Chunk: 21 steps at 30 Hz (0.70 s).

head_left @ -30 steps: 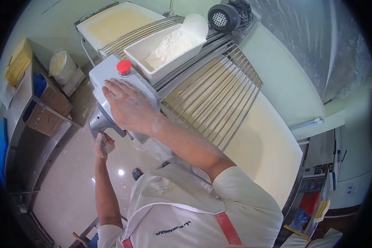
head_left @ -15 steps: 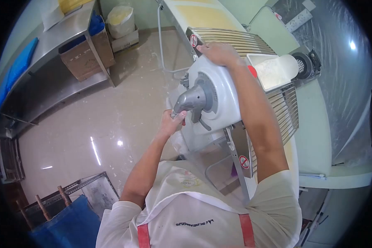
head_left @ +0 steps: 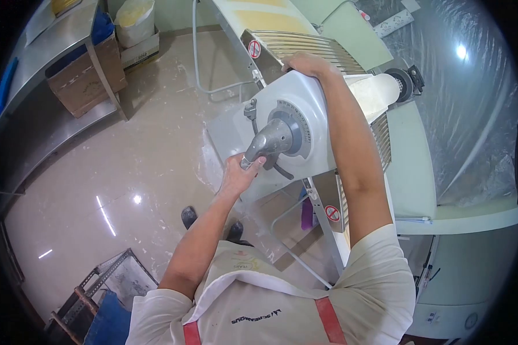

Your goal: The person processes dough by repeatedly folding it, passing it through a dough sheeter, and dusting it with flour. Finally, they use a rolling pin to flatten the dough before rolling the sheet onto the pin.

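R hand (head_left: 305, 63) has slid off the housing top near the stop btn to the housing's far edge; L hand (head_left: 239, 174) is still on the crank handle (head_left: 267, 141). Means R now prob. steadies the dough sheeter's housing (head_left: 305, 95) w/ L on the control. L closed round the grip, thumb over; R open, palm down, nothing grasped. Handle's just ahead of L, below-left of R, on the dial (head_left: 305, 127). Count: 2 hands, 1 handle, 1 dial, 2 wire guards (head_left: 311, 46) (head_left: 384, 135), 2 warning stickers (head_left: 254, 49) (head_left: 332, 213) and 1 scoop (head_left: 380, 92), right of R.
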Each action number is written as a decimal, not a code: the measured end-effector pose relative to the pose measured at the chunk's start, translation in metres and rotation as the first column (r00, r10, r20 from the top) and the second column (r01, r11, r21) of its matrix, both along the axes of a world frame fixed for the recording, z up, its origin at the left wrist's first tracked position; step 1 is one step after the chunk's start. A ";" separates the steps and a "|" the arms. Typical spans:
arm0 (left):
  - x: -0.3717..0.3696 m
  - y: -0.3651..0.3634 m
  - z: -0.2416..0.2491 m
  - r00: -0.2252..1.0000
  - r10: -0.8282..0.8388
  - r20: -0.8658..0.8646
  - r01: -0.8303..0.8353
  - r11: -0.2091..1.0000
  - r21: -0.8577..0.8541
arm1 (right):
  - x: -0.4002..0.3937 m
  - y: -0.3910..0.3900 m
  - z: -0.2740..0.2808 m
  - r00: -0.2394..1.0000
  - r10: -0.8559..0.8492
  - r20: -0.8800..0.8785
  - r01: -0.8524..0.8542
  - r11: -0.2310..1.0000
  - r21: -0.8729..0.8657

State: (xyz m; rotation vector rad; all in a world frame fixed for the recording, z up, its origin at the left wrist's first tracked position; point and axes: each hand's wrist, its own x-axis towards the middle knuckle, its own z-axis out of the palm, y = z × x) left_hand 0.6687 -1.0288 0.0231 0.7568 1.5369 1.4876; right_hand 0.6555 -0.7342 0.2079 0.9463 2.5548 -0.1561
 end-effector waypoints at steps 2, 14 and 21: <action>-0.001 0.000 -0.003 0.997 -0.011 -0.071 0.011 1.000 0.000 | 0.002 -0.013 0.008 0.999 0.031 -0.020 -0.030 0.999 0.018; -0.025 0.013 -0.028 0.971 0.027 -0.238 0.024 0.978 0.209 | 0.036 -0.065 0.014 0.796 0.217 -0.566 -0.083 0.964 0.253; -0.011 0.011 -0.025 0.990 0.095 -0.104 -0.068 0.969 0.238 | 0.227 -0.179 -0.003 0.535 0.263 -0.803 -0.017 0.954 0.301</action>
